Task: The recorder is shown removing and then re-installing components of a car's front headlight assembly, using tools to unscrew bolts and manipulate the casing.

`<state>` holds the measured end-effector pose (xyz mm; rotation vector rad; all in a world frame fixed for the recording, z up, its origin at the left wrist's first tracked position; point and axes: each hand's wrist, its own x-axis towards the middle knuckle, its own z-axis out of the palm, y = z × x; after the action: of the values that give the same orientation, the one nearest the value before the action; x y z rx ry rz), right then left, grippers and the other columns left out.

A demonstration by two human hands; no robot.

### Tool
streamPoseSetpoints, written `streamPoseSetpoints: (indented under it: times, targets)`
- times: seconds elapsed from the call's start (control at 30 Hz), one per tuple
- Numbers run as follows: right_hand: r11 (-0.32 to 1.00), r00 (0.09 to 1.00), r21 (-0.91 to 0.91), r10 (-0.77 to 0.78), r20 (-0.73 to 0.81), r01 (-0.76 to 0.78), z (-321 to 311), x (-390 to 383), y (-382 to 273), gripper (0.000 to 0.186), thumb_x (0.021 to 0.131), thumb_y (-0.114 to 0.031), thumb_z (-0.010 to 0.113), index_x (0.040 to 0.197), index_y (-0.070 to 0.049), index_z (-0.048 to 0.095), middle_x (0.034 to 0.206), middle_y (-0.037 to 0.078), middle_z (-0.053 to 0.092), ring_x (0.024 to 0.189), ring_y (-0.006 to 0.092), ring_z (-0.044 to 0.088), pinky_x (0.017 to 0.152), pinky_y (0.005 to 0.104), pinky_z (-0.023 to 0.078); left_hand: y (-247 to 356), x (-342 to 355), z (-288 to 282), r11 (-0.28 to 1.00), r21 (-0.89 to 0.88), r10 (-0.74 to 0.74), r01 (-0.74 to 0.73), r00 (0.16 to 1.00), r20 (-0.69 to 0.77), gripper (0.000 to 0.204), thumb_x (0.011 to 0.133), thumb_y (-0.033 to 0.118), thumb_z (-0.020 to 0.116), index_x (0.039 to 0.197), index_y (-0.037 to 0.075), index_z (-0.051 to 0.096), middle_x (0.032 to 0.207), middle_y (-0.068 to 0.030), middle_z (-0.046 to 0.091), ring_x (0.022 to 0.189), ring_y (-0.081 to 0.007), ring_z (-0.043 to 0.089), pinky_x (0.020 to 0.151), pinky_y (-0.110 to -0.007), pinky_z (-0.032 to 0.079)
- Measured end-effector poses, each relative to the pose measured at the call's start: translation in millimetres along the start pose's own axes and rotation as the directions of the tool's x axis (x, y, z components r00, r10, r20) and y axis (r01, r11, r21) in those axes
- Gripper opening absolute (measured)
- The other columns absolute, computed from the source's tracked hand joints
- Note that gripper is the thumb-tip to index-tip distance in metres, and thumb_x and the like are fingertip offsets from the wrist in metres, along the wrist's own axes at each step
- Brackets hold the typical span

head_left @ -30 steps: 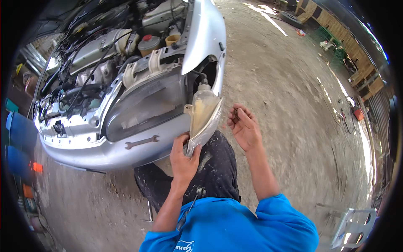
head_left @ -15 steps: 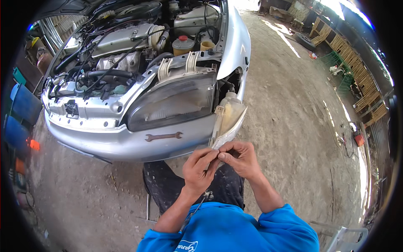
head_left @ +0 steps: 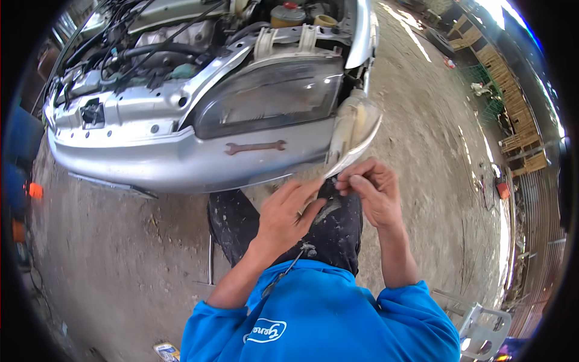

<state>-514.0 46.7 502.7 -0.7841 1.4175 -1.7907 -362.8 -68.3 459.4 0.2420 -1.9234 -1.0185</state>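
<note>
1. Soft daylight spreads over the dirt floor [head_left: 139, 253], moderately bright, with faint, loose-edged shadows
2. The strongest light enters near 2 o'clock, burning out to white with a blue-violet fringe
3. Hard sun streaks cross the floor at 1 o'clock and between 3 and 4
4. At 9 o'clock the silver bumper [head_left: 175, 161] carries a pale sheen; at 12, small glints dot the headlight [head_left: 274, 99]
5. The engine bay [head_left: 172, 45], towards 10 and 11, mixes bright metal with dark gaps
6. Right-hand fingers [head_left: 369, 170], near centre, look slightly soft
7. Fisheye bowing bends the fence [head_left: 515, 108] near 2:30; black vignetting swallows every corner
</note>
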Motion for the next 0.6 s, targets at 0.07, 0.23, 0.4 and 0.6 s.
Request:
streamPoseSetpoints:
  times: [0.07, 0.23, 0.4, 0.6]
  targets:
    - [0.999, 0.999, 0.038, 0.034, -0.004, -0.034, -5.6, 5.6, 7.0, 0.006, 0.089, -0.004, 0.060, 0.091, 0.001, 0.057, 0.090, 0.012, 0.066, 0.077, 0.0166, 0.066, 0.067, 0.0278, 0.054, -15.4, -42.8, -19.0, 0.975, 0.057, -0.220, 0.215, 0.971, 0.094, 0.022, 0.072, -0.003, 0.073, 0.092, 0.001, 0.065, 0.076, -0.0108, 0.062, 0.064, -0.0226, 0.063, 0.057, -0.028, 0.050]
    - [0.990, 0.999, 0.138, 0.038, 0.029, -0.042, 0.8, -10.0, 23.8, 0.007, 0.090, -0.002, 0.059, 0.096, 0.002, 0.060, 0.089, 0.013, 0.067, 0.075, 0.0182, 0.067, 0.067, 0.0295, 0.055, -30.1, -186.8, -63.7, 0.771, 0.349, -0.602, 0.532, 0.788, 0.130, 0.012, 0.076, 0.011, 0.071, 0.087, 0.007, 0.067, 0.078, -0.0112, 0.063, 0.072, -0.0311, 0.063, 0.063, -0.039, 0.051]
    - [0.932, 0.932, 0.049, 0.353, 0.086, -0.358, 5.4, -16.8, 84.3, 0.009, 0.092, -0.009, 0.059, 0.096, -0.001, 0.061, 0.085, 0.010, 0.065, 0.072, 0.0167, 0.065, 0.063, 0.0278, 0.054, -7.2, -296.2, -53.8, 0.566, 0.568, -0.808, 0.597, 0.538, 0.240, 0.025, 0.080, 0.021, 0.068, 0.099, 0.009, 0.061, 0.096, -0.0128, 0.059, 0.090, -0.0344, 0.060, 0.072, -0.043, 0.050]
    - [0.823, 0.840, 0.179, 0.510, 0.182, -0.539, 17.9, -33.2, 121.4, 0.014, 0.092, -0.012, 0.061, 0.098, 0.000, 0.063, 0.089, 0.010, 0.067, 0.077, 0.0159, 0.066, 0.067, 0.0271, 0.055, 11.5, -291.4, -36.9, 0.492, 0.587, -0.855, 0.643, 0.485, 0.185, 0.025, 0.085, 0.020, 0.056, 0.108, 0.010, 0.059, 0.099, -0.0166, 0.058, 0.095, -0.0377, 0.058, 0.077, -0.046, 0.049]
